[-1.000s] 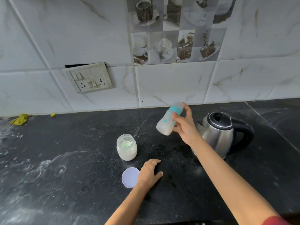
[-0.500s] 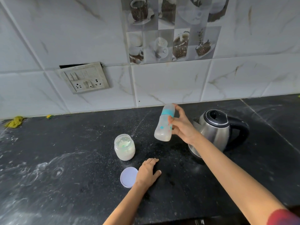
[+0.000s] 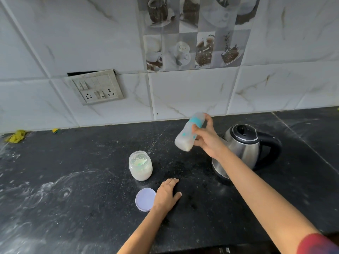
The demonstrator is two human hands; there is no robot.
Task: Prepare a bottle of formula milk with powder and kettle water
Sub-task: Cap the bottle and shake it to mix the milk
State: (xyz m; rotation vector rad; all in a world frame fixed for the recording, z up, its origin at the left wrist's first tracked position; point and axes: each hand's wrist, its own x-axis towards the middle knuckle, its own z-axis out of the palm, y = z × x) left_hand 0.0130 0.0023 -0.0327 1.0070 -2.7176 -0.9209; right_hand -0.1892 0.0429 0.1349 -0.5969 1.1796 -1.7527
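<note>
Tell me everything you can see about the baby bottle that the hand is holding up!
The cloudy, see-through plastic baby bottle has a teal collar near its top, under a clear cap, and small teal marks on its side. It looks milky inside, with whitish stuff gathered at its bottom end. It is tilted, with its top leaning up and to the right and its base down to the left. The right hand grips it in the air above the black stone counter, and nothing else touches it.
</note>
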